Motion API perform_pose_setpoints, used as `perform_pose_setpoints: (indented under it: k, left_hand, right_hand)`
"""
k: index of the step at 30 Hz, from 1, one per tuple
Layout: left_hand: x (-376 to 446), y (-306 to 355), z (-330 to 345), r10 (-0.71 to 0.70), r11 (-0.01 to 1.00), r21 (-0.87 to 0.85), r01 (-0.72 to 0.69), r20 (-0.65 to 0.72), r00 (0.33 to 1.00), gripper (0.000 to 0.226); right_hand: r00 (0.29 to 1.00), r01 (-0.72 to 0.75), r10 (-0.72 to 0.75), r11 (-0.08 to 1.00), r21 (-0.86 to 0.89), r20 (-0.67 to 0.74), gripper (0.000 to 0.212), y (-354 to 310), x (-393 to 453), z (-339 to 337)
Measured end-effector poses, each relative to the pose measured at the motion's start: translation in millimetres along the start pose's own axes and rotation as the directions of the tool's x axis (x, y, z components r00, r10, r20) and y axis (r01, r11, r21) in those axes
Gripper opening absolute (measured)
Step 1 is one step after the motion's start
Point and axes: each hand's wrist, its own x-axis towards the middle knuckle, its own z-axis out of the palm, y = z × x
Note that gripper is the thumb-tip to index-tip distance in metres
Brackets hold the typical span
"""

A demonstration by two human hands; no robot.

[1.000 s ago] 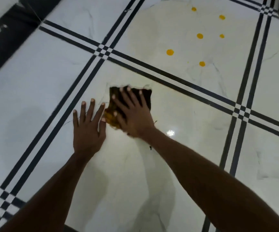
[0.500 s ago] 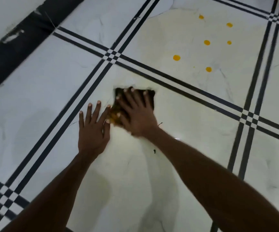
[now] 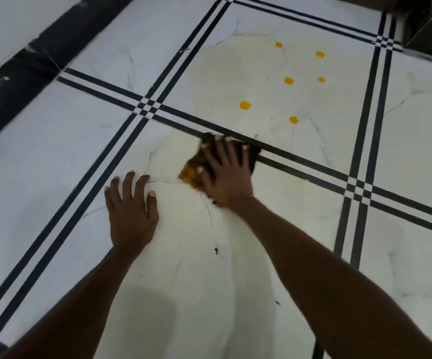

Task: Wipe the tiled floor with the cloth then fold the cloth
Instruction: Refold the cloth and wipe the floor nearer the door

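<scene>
Since the earlier frames the right hand has been pushing the cloth away from the body, so that the cloth's far edge is now reaching the double black line between tiles, where before it was lying short of it; the gap to the left hand has been widening. Right hand is lying flat on the cloth, fingers spread wide and pressing down, not curling round any fold; palm and fingers are covering most of the fabric. Cloth is showing dark at the far side under the fingertips and yellow-orange at the near-left corner by the thumb. It is sitting on the floor at the far edge of the near tile, touching the line. Left hand is resting palm down on the same tile, fingers spread, holding nothing, near the cloth but apart from it. Six yellow spots are lying on the next tile beyond the line, well apart from the cloth. A pale cream film is covering that tile and the tile under the hands. Small dark specks are lying between the forearms. A black skirting strip is running along the upper left. Motion blur is softening the right hand's edges.
</scene>
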Motion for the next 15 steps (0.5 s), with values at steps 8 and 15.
perform_pose_setpoints:
  k: [8,15]
  left_hand:
    - [0.6,0.8,-3.5,0.002,1.000,-0.030,-0.001,0.011,1.000,0.052]
    - [0.3,-1.3,2.9,0.014,1.000,-0.026,-0.015,-0.010,1.000,0.052]
  right_hand:
    - [0.882,0.431,-0.435,0.900,0.059,0.182,0.068,77.4,-163.7,-30.4]
    - [0.978,-0.207,0.207,0.978,-0.009,-0.001,0.070,76.9,21.8,-12.6]
